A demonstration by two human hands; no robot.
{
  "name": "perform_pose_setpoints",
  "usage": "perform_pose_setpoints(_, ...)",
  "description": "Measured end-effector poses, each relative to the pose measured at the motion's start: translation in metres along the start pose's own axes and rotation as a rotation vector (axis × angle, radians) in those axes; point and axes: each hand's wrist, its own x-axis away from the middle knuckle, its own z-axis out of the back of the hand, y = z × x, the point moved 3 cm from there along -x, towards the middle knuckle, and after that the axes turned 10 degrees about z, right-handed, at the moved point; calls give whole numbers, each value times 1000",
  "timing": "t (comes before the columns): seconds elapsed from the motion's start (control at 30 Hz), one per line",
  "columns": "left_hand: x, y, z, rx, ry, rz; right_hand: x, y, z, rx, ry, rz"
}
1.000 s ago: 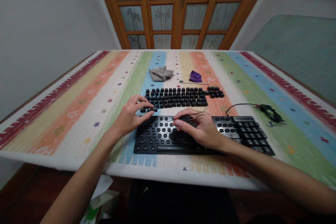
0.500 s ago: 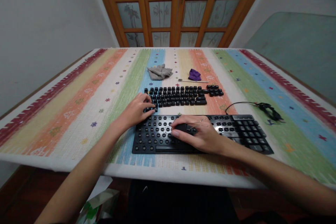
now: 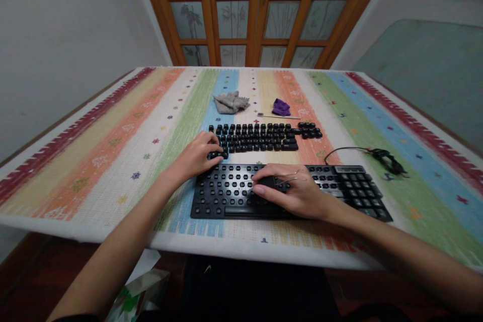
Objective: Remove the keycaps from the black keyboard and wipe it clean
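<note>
The left hand (image 3: 199,154) curled over loose keycaps (image 3: 249,139), pinching or merely touching, unclear; the right hand (image 3: 292,190), above the keyboard (image 3: 241,202), gripped a black-handled wire tool (image 3: 269,181).

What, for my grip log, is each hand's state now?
Left hand: partly curled at loose keycaps; grip unclear.
Right hand: closed on a black-handled wire tool.
</note>
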Motion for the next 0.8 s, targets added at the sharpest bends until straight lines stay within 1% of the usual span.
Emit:
perform_pose_setpoints(0.23,-1,-1,-2,9,-14,-8,1,-1,2,4,2,-21)
perform_pose_setpoints(0.43,-1,-1,0,19,-12,3,0,-3,4,19,16,-5)
perform_pose_setpoints(0.8,3,-1,3,13,23,-3,2,-5,16,104,11,36)
